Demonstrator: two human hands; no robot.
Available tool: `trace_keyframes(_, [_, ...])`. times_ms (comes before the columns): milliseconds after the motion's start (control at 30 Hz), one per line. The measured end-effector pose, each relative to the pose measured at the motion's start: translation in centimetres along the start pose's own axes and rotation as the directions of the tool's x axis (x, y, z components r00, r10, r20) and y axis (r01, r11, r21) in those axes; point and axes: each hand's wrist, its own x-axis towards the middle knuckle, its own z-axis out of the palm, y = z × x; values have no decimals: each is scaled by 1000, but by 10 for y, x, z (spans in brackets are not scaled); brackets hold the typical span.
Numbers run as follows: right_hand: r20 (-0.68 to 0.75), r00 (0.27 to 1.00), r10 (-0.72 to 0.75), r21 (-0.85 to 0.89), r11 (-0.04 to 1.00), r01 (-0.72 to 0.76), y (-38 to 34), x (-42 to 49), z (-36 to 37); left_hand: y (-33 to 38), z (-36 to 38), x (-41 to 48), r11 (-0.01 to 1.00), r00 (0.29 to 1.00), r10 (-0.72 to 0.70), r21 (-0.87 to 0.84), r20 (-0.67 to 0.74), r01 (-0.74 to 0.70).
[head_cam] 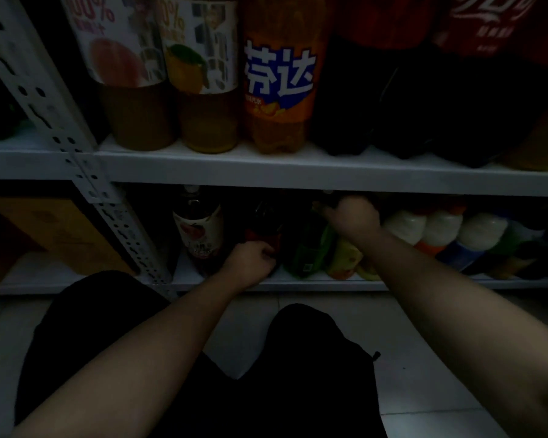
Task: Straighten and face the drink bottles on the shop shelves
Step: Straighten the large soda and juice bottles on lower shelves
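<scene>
Dark bottle (264,222) with a red label stands upright on the lower shelf (424,283), and the fingers (268,251) of the left hand (250,262) are curled round its lower part. Its long axis is vertical, so a turn about that axis would face the label. The right hand (353,216) is higher, at the top of the green bottle (309,248) just beside. Its fingers are hidden behind the hand, so I cannot tell its grasp. The dim light hides the caps.

One head-worn camera looks forward and down from a low crouch. It sits close to the lower shelf (298,284), above the floor (424,374).
</scene>
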Motion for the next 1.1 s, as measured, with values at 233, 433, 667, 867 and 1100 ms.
trace_keyframes(233, [274,957,-92,411,911,-30,11,25,-5,35,42,9,896,963,47,-438,265,77])
trace_keyframes(433, [-151,983,-107,1,994,109,7,6,7,55,83,16,809,974,-84,-557,209,189])
trace_keyframes(667, [207,954,-219,155,970,189,31,28,-6,59,103,19,830,967,-193,-498,165,251])
trace_keyframes(867, [148,975,-165,0,986,167,33,36,-3,70,106,24,699,958,-243,-658,150,280])
trace_keyframes(1100, [14,971,-237,134,963,233,34,16,-3,59,94,25,810,959,-245,-513,144,284])
